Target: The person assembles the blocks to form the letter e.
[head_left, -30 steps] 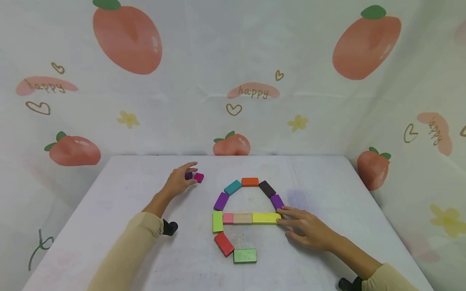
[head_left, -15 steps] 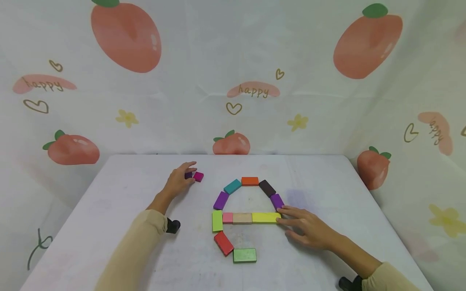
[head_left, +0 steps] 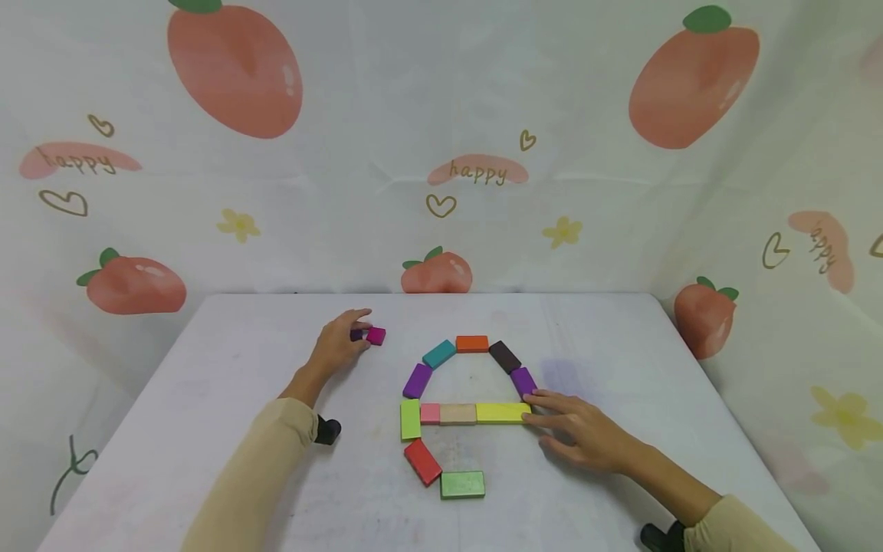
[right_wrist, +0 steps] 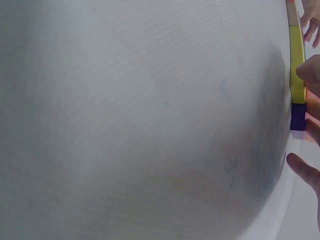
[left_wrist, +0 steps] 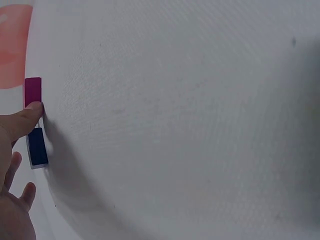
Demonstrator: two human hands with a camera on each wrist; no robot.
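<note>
At the far left of the table my left hand (head_left: 336,343) has its thumb and a finger at the near end of a small magenta block (head_left: 376,336), pinching it. A dark blue-purple block (left_wrist: 37,146) stands right beside it, partly behind the fingers in the head view. My right hand (head_left: 586,433) lies with fairly straight fingers at the right end of an arrangement of blocks. Its fingertips touch a purple block (head_left: 523,382) and the end of a long yellow block (head_left: 502,414).
An arch of teal (head_left: 439,354), orange (head_left: 472,344) and black (head_left: 505,356) blocks curves above the row. Pink (head_left: 430,414) and wooden (head_left: 458,414) blocks continue it leftward to a lime block (head_left: 410,419). Below lie red (head_left: 422,462) and green (head_left: 462,484) blocks. Patterned cloth hangs behind.
The left forearm has shifted slightly to the right, while the left fingers stay at the magenta block. My right hand and the arranged blocks keep their places.
</note>
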